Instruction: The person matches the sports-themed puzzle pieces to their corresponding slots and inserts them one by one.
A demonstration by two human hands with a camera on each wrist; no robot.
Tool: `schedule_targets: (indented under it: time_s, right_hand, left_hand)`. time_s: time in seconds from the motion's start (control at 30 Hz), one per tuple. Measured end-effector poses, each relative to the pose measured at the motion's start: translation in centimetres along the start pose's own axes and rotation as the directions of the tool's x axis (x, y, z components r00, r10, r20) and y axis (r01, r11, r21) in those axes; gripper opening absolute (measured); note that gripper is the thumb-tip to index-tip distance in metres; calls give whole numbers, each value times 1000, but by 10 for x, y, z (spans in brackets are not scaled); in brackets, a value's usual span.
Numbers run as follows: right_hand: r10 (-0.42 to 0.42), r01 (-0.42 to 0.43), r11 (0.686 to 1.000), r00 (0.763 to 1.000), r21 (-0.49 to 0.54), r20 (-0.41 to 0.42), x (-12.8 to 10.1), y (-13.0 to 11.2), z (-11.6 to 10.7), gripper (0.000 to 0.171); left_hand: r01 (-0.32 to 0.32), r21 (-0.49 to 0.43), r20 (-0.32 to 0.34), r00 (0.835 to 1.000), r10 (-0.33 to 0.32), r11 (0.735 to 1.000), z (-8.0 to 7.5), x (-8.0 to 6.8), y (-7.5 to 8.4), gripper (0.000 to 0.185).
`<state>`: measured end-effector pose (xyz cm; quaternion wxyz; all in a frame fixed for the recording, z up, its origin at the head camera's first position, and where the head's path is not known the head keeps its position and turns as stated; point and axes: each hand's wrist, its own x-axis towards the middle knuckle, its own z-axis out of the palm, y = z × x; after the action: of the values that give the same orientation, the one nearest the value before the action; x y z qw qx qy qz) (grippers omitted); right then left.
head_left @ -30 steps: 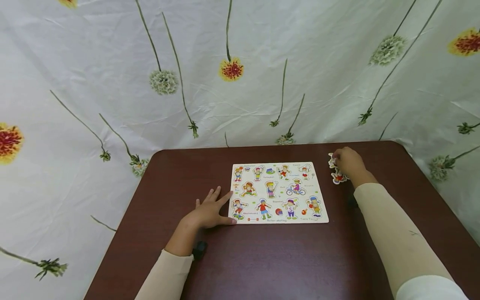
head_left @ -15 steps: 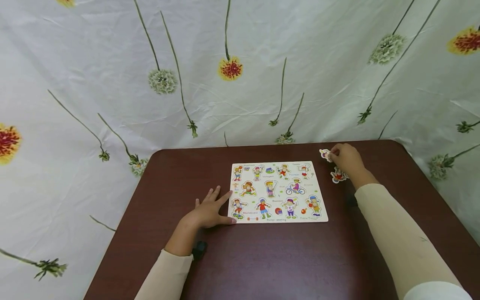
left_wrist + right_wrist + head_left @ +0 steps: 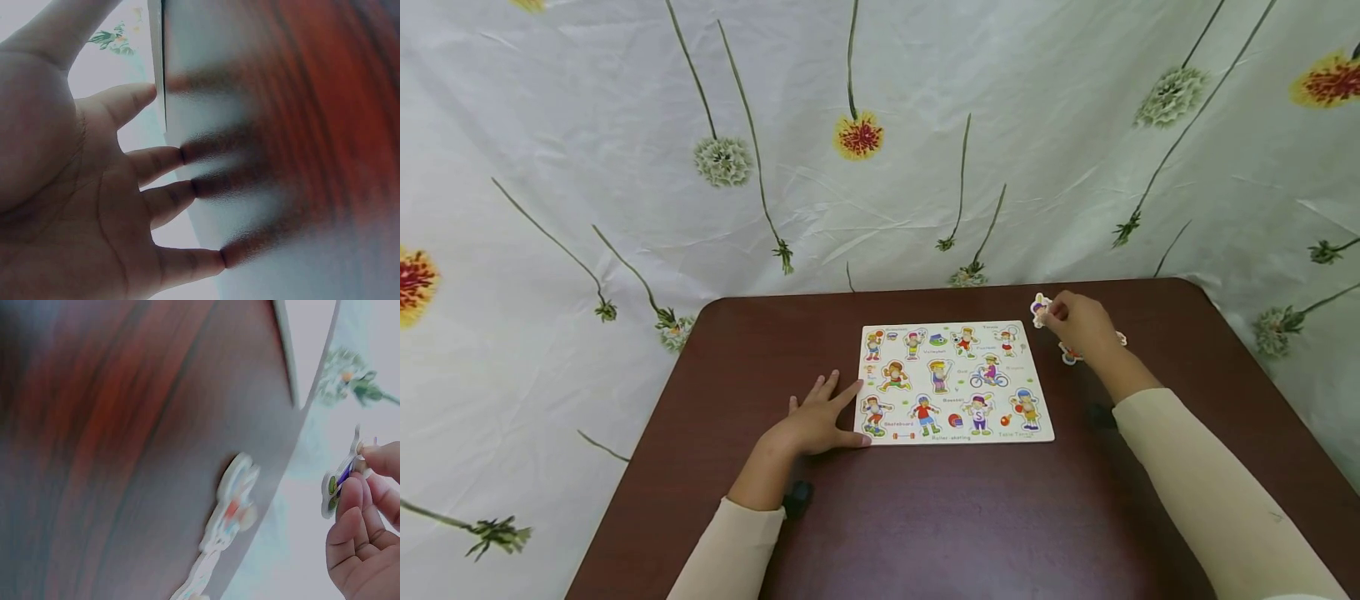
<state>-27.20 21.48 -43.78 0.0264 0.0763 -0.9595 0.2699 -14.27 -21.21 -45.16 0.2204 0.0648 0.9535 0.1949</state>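
A white puzzle board printed with sports figures lies flat on the table. My left hand is spread at its left edge, thumb at the near corner; in the left wrist view, straight fingers reach down to the tabletop. Beyond the board's far right corner, my right hand pinches a puzzle piece by its small knob. The right wrist view shows this piece tilted above the table. Below it are another puzzle piece and a further piece, largely hidden by the right hand in the head view.
The dark brown table has rounded far corners. Behind it hangs a white cloth printed with flowers. A small black device sits under the left wrist.
The right hand has picked up the puzzle piece from the group at the right and shifted it left, turning it more upright. The left hand keeps its place at the board.
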Motion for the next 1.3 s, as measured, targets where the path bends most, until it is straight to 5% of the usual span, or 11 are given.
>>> schedule_targets:
  time_s: [0.27, 0.6, 0.8, 1.3]
  right_hand:
    - [-66, 66, 997, 998, 31, -7, -17, -18, 4, 16]
    - [5, -14, 992, 998, 128, 67, -40, -43, 12, 19]
    - [-24, -1, 982, 991, 189, 129, -55, -60, 18, 19]
    - [-140, 112, 982, 973, 155, 184, -81, -81, 43, 8]
  left_hand:
    - [-1, 8, -3, 1000, 1, 1000, 1, 1, 0, 97]
    - [0, 12, 6, 1000, -1, 1000, 1, 1, 1, 96]
    - [1, 8, 3, 1000, -1, 1000, 0, 1, 1, 97]
    - [3, 11, -2, 1000, -3, 1000, 1, 2, 0, 99]
